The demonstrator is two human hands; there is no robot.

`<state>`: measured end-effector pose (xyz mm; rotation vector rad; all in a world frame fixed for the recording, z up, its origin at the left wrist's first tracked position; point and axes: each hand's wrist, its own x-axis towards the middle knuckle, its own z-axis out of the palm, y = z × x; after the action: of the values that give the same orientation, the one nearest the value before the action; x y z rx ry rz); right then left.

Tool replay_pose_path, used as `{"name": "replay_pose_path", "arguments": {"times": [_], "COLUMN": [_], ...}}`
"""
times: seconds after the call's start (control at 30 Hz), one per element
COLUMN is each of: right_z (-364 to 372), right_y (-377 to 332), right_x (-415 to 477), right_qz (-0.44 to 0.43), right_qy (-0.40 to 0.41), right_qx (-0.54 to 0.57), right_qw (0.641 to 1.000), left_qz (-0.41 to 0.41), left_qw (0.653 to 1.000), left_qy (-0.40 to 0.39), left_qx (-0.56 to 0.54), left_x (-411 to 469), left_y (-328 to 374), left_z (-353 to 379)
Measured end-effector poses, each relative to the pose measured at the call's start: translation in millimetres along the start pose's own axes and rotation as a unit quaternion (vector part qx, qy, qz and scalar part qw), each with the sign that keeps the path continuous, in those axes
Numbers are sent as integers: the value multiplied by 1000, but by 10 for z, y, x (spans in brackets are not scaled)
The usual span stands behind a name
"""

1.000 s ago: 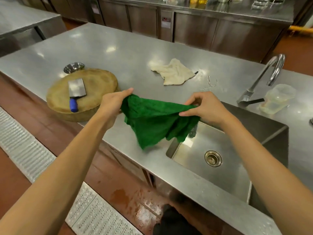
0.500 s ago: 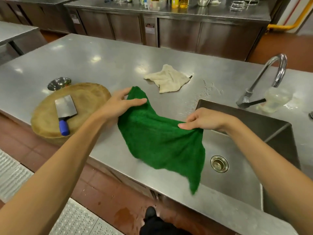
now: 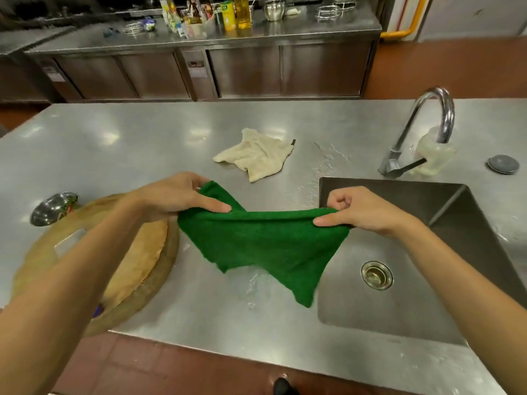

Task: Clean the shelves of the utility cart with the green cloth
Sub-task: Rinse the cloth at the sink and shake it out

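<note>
Green terry cloth (image 3: 256,240), 1 piece: long axis stretched left-right between 2 hands, hanging over the stainless steel counter (image 3: 142,143) beside the recessed steel sink (image 3: 427,303), left hand (image 3: 176,198) pinching 1 top corner, right hand (image 3: 362,212) pinching the other, both equally near

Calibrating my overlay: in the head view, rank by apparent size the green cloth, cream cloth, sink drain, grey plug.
1. green cloth
2. cream cloth
3. sink drain and grey plug: too alike to rank.

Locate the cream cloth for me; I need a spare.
Head view, centre: the cream cloth lies on the steel counter, beyond the green cloth, left of the faucet.
</note>
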<state>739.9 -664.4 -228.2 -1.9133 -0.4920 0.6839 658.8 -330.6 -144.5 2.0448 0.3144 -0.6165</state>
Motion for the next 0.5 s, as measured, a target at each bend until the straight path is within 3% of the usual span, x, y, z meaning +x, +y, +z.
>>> {"name": "replay_pose_path", "arguments": {"times": [0.2, 0.3, 0.4, 0.5], "right_z": [-1, -16, 11, 131], "right_y": [-327, -574, -786, -883], "right_x": [126, 209, 221, 97], "right_qz": [-30, -42, -81, -109], "right_qy": [53, 97, 195, 259], "right_qx": [-151, -214, -238, -238], "right_qw": [987, 971, 948, 930], "left_qz": [-26, 49, 151, 248], "left_qw": [977, 949, 901, 846], "left_qy": [55, 81, 200, 259], "left_qx": [203, 301, 355, 395], "left_x": [141, 230, 324, 287], "left_y": [-25, -38, -67, -117], "left_z": [-305, -429, -498, -618]}}
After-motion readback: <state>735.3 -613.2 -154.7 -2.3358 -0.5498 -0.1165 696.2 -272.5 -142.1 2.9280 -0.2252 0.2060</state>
